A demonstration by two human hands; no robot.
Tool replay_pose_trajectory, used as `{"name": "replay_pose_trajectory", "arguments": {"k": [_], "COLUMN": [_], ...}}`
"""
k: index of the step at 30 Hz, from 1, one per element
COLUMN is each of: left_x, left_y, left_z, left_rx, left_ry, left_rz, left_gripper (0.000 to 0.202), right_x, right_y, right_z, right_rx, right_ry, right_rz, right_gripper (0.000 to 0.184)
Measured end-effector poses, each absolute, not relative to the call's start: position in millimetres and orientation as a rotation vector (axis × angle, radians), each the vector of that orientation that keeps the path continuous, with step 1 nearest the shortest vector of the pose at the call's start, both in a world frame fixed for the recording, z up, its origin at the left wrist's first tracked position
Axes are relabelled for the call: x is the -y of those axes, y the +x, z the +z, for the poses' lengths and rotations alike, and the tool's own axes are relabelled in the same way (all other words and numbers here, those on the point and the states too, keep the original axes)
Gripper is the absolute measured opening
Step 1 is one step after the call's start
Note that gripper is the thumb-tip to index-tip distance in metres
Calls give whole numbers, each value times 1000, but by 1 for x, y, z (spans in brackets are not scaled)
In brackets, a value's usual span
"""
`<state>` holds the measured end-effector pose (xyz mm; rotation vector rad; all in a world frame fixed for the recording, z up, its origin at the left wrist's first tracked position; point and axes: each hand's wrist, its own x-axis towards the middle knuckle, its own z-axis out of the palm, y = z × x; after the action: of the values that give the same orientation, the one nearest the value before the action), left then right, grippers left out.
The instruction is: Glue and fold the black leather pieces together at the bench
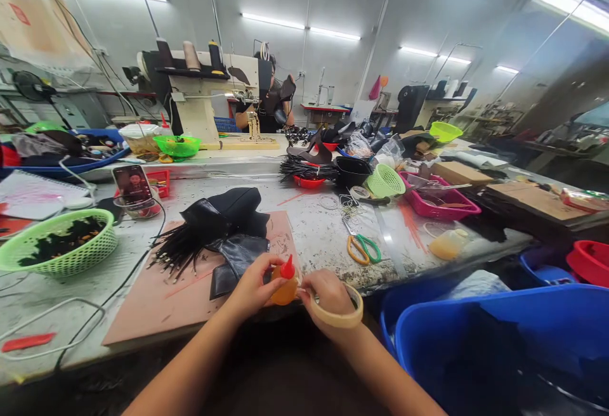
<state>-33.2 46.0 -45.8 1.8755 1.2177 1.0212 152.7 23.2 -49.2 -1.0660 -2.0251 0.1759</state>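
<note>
Your L hand (254, 284) grips orange bottle (284, 291): best hold steady, pls. R hand (329, 292) is closed nearby, w/ tape roll (341, 321) round it.

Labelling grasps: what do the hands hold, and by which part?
Left hand: red-tipped bottle, gripped by its side. Right hand: tape roll looped around it; fingertip hold unclear.

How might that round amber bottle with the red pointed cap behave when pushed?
The amber, red-capped bottle would probably roll if laid down, given its curved body. It may feel weighty, since amber contents seem to show inside. The bare left hand holding it would likely prevent tipping.
</note>
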Motion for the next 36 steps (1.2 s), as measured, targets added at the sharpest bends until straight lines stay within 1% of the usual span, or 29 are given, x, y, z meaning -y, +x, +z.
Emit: {"name": "replay_pose_trajectory", "arguments": {"k": [4, 9, 11, 16, 21, 26, 32, 34, 36], "left_x": [-46, -55, -57, -56, -57, -58, -56, -56, -55], "left_y": [-23, -24, -27, -31, -30, -33, -38, -38, -38], "left_z": [-44, -45, -45, -48, -49, -49, -52, -53, -53], "left_rx": [-1169, -1201, -1204, -1196, -1185, -1164, -1125, -1122, -1120], "left_ry": [1892, 1873, 1858, 1829, 1810, 1818, 1814, 1807, 1799], "left_rz": [1005, 1048, 1056, 1073, 1078, 1063, 1046, 1058, 1072], "left_gripper": [26, 23, 24, 24, 23, 25, 28, 27, 25], "right_x": [-3, 17, 19, -3, -30, -54, -78, -75, -64], "right_y": [159, 154, 153, 162, 164, 154, 148, 146, 145], "right_z": [-54, -48, -46, -43, -35, -27, -27, -31, -39], "right_rx": [2023, 2151, 2137, 1892, 1920, 2037, 2133, 2140, 2121], "right_ry": [-998, -776, -781, -1131, -1233, -1244, -1202, -1156, -1106], "right_rz": [44, -68, -5, 352, 416, 363, 262, 193, 102], "right_gripper": [18, 20, 20, 10, 16, 23, 19, 16, 16]}}
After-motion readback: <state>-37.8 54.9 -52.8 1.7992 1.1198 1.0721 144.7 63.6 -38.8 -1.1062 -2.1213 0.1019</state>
